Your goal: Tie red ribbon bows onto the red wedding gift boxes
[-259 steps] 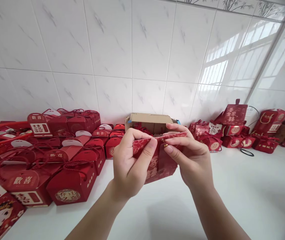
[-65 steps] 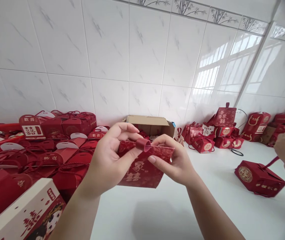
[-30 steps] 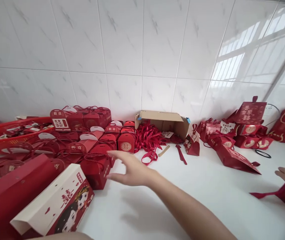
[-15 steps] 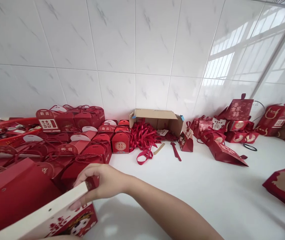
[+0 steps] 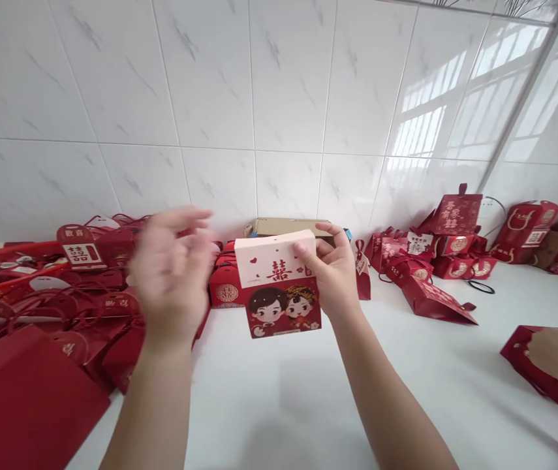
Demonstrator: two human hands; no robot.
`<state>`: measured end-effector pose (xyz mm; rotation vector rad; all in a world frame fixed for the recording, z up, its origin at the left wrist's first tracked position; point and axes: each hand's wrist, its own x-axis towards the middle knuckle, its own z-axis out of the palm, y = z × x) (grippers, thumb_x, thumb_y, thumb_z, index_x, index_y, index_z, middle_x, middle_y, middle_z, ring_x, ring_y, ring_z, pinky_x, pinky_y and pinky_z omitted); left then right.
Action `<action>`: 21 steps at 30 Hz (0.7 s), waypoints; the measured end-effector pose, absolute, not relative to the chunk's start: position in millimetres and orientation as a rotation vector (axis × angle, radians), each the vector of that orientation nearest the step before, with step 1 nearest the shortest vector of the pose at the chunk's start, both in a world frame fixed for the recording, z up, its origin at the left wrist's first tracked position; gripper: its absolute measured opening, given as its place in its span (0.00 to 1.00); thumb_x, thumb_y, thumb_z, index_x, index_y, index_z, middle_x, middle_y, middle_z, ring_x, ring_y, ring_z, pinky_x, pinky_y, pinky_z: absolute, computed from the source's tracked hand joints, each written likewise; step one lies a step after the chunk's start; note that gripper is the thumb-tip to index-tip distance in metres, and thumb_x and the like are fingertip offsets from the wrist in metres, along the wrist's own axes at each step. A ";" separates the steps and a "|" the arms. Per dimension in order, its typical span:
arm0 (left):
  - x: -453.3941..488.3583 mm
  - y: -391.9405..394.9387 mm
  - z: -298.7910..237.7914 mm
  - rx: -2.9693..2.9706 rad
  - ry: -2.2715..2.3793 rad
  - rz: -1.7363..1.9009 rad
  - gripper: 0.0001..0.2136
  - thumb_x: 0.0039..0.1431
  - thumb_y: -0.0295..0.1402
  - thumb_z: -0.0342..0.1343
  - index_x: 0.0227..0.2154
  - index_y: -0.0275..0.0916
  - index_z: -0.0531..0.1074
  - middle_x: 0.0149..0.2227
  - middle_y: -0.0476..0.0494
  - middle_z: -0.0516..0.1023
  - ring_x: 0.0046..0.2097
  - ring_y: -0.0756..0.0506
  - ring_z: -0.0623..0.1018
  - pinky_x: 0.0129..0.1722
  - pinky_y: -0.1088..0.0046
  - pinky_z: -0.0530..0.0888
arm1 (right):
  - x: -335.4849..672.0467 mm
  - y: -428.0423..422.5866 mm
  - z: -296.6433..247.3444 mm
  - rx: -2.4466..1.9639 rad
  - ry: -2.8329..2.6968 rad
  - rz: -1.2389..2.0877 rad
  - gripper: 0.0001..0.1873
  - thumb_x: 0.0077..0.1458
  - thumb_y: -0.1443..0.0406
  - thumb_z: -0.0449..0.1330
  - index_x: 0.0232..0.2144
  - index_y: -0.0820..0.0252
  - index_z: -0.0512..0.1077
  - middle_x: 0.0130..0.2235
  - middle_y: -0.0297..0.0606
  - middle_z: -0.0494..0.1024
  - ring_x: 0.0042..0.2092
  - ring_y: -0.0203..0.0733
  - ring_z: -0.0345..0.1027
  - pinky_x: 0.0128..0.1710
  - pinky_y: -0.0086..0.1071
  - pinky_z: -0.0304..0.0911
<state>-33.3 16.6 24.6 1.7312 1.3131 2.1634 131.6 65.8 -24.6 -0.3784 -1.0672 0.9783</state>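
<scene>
Fingers of the right hand pinch the white-and-red gift box.
The box is held upright above the white counter, mid-scene — the left hand, blurred, fingers spread open, hovers just left of it, empty.

The red bag that both hands worked at mid-frame is out of them, and a flat red bag now lies right of centre. The white-and-red box, at lower left half a second ago, is now up at centre, pinched by the right hand. The left hand has risen left of it, blurred, fingers spread.
</scene>
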 end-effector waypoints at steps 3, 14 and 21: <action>-25.1 29.2 12.9 2.190 0.998 1.999 0.07 0.57 0.34 0.56 0.37 0.39 0.73 0.41 0.49 0.75 0.45 0.47 0.74 0.46 0.67 0.71 | 138.5 60.6 -21.7 -0.380 -1.136 0.890 0.23 0.45 0.64 0.67 0.43 0.54 0.63 0.27 0.26 0.74 0.28 0.32 0.69 0.28 0.25 0.67; -29.4 46.8 4.9 1.725 0.808 1.751 0.10 0.45 0.34 0.66 0.30 0.37 0.73 0.31 0.48 0.76 0.30 0.50 0.75 0.28 0.77 0.75 | 125.4 58.9 -25.0 -0.340 -1.118 0.886 0.19 0.44 0.65 0.68 0.40 0.54 0.69 0.25 0.25 0.70 0.28 0.30 0.67 0.28 0.25 0.66; -29.8 46.8 6.2 1.603 0.834 1.648 0.12 0.43 0.36 0.67 0.30 0.37 0.73 0.23 0.50 0.74 0.24 0.50 0.74 0.24 0.76 0.73 | 119.9 59.4 -28.3 -0.324 -1.041 0.966 0.19 0.43 0.64 0.69 0.38 0.55 0.69 0.26 0.25 0.69 0.27 0.30 0.66 0.29 0.26 0.66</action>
